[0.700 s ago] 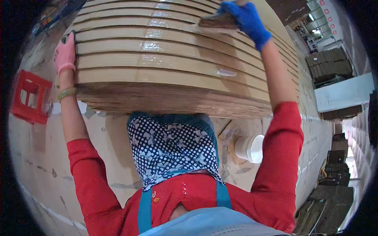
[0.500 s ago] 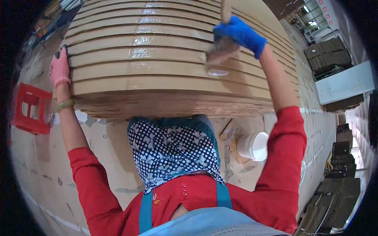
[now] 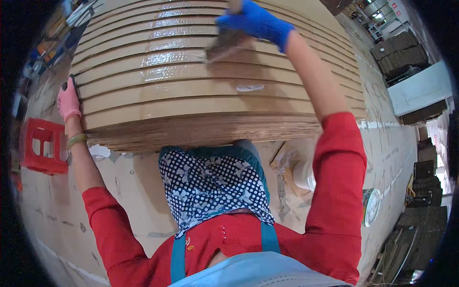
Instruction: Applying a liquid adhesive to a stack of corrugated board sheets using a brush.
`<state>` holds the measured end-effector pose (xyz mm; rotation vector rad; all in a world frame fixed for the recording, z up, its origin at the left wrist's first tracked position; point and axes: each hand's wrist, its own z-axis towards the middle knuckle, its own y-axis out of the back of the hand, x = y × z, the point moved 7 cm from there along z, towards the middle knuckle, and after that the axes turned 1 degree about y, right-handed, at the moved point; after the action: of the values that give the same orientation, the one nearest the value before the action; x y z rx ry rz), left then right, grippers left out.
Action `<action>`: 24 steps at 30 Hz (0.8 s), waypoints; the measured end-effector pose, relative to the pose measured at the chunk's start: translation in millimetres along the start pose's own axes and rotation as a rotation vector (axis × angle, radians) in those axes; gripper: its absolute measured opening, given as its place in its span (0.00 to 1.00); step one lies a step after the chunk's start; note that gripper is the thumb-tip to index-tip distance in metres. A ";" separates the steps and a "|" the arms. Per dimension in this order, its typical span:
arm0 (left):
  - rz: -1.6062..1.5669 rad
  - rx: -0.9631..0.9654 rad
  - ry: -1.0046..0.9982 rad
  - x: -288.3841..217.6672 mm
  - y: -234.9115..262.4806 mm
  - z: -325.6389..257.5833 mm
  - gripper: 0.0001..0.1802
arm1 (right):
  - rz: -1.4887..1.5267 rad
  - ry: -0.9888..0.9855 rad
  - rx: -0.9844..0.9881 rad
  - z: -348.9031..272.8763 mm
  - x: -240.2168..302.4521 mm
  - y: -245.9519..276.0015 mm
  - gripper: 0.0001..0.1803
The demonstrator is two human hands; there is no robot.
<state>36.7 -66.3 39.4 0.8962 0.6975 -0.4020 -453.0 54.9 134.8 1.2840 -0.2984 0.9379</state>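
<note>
Brush [image 3: 227, 45] gripped in R hand [image 3: 253, 21], handle pointing up & to far side, bristles angled near & slightly L; long axis approx. near-far. It's over mid strips of cardboard stack [image 3: 191, 98]. L hand [image 3: 68, 100] lies along its L edge; can't tell if closed. Vs 0.5 s ago, brush is farther L & away from white scrap [image 3: 251, 87].
</note>
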 end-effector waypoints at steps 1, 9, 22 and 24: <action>-0.018 0.009 0.007 -1.6 1.1 -2.0 0.34 | -0.104 -0.043 -0.014 -21.0 -15.8 12.7 0.11; 0.150 -0.018 0.007 -15.0 4.5 -3.2 0.32 | -0.130 -0.143 -0.231 -128.4 -52.5 104.3 0.13; 0.180 0.030 0.021 -24.1 8.5 -10.0 0.35 | 0.092 -0.362 -0.227 -161.4 -41.6 58.3 0.13; 0.165 0.053 0.019 -24.3 6.8 -8.2 0.36 | -0.021 -0.204 -0.316 -139.7 -23.3 79.0 0.14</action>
<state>20.2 -54.8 56.8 1.0016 0.6273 -0.2663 -566.7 170.4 130.6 1.0881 -0.5678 0.7089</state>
